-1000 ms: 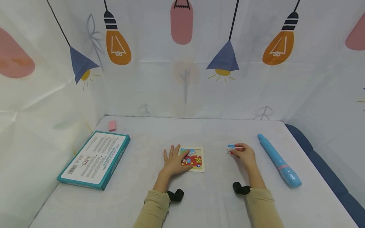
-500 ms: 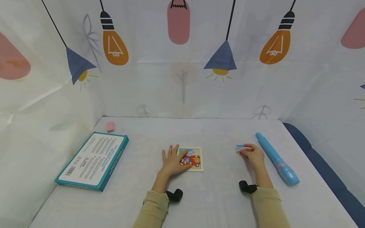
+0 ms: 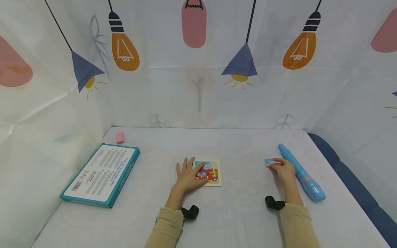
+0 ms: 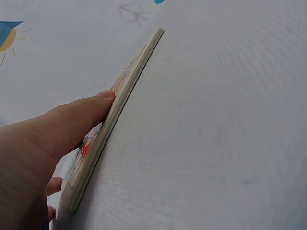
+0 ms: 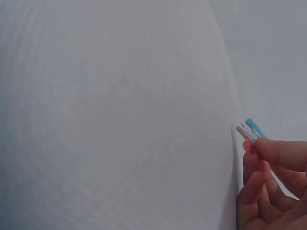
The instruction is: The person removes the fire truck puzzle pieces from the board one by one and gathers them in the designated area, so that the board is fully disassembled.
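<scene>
In the head view, a small picture puzzle board [image 3: 214, 175] with a red vehicle and a pale frame lies flat on the white table. My left hand [image 3: 187, 177] rests on its left side with the fingers spread. The left wrist view shows the thumb [image 4: 96, 106] pressing on the board's near edge [image 4: 127, 96]. To the right, my right hand [image 3: 286, 171] pinches a small puzzle piece [image 3: 268, 162] between thumb and fingers. Blue, white and red show on this piece [image 5: 250, 128] in the right wrist view; the fingertips hide part of it.
A teal-edged flat box [image 3: 100, 174] with a printed white label lies at the left. Behind it sits a pink block [image 3: 119, 138]. A long light-blue tapered object with a pink band [image 3: 302, 174] lies just right of my right hand. White printed curtains enclose the table.
My right hand has moved to the right with the puzzle piece, away from the board and closer to the light-blue object. My left hand has stayed on the board.
</scene>
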The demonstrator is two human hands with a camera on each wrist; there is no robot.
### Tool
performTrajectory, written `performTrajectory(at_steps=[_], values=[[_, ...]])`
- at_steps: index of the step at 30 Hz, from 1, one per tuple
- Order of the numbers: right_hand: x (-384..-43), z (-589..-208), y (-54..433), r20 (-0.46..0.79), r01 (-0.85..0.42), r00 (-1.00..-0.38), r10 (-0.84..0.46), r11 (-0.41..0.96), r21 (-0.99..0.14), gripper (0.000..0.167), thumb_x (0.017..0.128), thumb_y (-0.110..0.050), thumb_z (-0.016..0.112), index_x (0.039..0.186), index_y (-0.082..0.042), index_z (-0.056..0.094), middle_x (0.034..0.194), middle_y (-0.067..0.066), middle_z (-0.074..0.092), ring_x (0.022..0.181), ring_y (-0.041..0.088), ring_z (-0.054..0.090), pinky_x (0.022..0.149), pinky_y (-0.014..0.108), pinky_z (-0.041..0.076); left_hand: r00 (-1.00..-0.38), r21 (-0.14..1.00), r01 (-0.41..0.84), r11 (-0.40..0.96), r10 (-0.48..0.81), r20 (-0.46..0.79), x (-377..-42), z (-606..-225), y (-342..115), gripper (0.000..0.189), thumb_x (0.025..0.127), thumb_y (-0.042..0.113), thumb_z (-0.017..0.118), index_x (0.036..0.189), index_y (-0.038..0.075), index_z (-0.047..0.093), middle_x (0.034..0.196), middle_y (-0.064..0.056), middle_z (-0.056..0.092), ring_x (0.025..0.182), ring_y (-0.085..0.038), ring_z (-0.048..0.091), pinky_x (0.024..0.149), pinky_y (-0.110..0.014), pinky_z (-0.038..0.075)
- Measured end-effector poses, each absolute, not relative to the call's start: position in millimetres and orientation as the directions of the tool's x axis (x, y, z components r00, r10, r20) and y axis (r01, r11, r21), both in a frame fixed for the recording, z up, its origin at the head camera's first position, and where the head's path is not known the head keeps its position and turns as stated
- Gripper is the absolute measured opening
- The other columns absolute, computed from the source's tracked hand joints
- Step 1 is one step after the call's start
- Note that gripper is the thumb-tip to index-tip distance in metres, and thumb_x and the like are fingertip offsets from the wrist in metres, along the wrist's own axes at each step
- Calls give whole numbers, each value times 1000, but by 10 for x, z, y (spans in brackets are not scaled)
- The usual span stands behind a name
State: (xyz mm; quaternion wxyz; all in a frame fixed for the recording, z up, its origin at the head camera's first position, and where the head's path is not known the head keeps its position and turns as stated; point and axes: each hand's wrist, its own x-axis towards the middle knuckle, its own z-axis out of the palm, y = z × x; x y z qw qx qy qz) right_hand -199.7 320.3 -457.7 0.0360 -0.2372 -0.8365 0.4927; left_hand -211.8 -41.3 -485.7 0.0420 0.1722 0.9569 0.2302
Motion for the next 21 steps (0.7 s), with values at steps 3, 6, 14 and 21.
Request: performTrajectory(at_steps=[3, 6, 14, 21], values=[[-1994, -4577, 3229, -176, 375, -878, 445, 412, -830, 40, 88, -9, 57, 124, 7, 51, 103, 19, 60, 67, 3, 55, 58, 12, 44, -937, 449, 309, 838, 348, -5, -2113, -4848, -413, 70, 76, 57, 63, 137, 28, 45, 149, -16, 24, 138, -42, 10, 103, -65, 0], [-1985, -4571, 3242, -174, 391, -870, 462, 429, -814, 39, 89, -9, 56, 124, 8, 52, 104, 22, 58, 72, 9, 55, 57, 13, 43, -938, 445, 307, 841, 346, -7, -2110, -4847, -412, 70, 76, 57, 63, 137, 28, 45, 149, -16, 24, 138, -42, 11, 103, -65, 0], [-2001, -4579, 3243, -97, 417, -857, 506, 571, -708, 37, 87, -9, 57, 120, 8, 53, 107, 27, 58, 89, 34, 58, 66, 31, 47, -938, 441, 312, 841, 348, 1, -2114, -4853, -409, 70, 76, 57, 63, 137, 28, 46, 149, -16, 24, 138, -42, 11, 103, -65, 0], [-2036, -4599, 3217, -29, 418, -861, 508, 673, -610, 38, 85, -9, 59, 117, 11, 51, 99, 28, 58, 90, 40, 54, 77, 49, 42, -937, 439, 310, 844, 348, -9, -2118, -4866, -414, 70, 76, 57, 63, 138, 29, 44, 149, -15, 23, 138, -41, 9, 104, -64, -1]])
